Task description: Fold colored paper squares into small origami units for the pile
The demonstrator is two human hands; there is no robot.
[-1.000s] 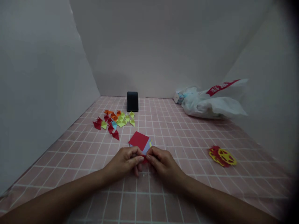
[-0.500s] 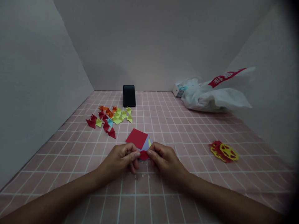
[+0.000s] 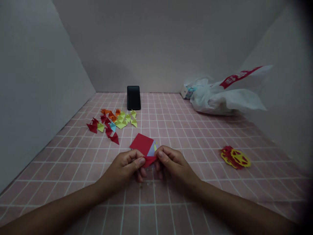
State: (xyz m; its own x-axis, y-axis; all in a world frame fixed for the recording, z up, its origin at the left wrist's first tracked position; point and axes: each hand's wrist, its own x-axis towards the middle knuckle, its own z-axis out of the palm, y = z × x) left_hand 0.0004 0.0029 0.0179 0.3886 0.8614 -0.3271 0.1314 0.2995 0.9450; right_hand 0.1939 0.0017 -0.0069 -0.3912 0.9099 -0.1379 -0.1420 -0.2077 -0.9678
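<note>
Between my hands is a small folded piece of red paper [image 3: 149, 161]. My left hand [image 3: 128, 164] pinches its left end between thumb and fingers. The right end is pinched by my right hand [image 3: 171, 163]. Just beyond lies a stack of square paper [image 3: 141, 143], red on top, with lilac and yellow sheets showing at its right side; the fingers hide its near part. Several small folded paper birds [image 3: 121, 121] in red, orange, yellow and blue lie to the far left.
A black phone [image 3: 133, 98] leans near the back wall. At the back right sit a white plastic bag [image 3: 225, 99] and a small box [image 3: 186, 92]. Red and yellow cut-out shapes [image 3: 236, 157] lie to the right on the checked tablecloth [image 3: 186, 130].
The red paper is now stretched between both hands, tilted slightly up to the right. My right hand has risen a little and its lower fingers show. The camera view has shifted slightly.
</note>
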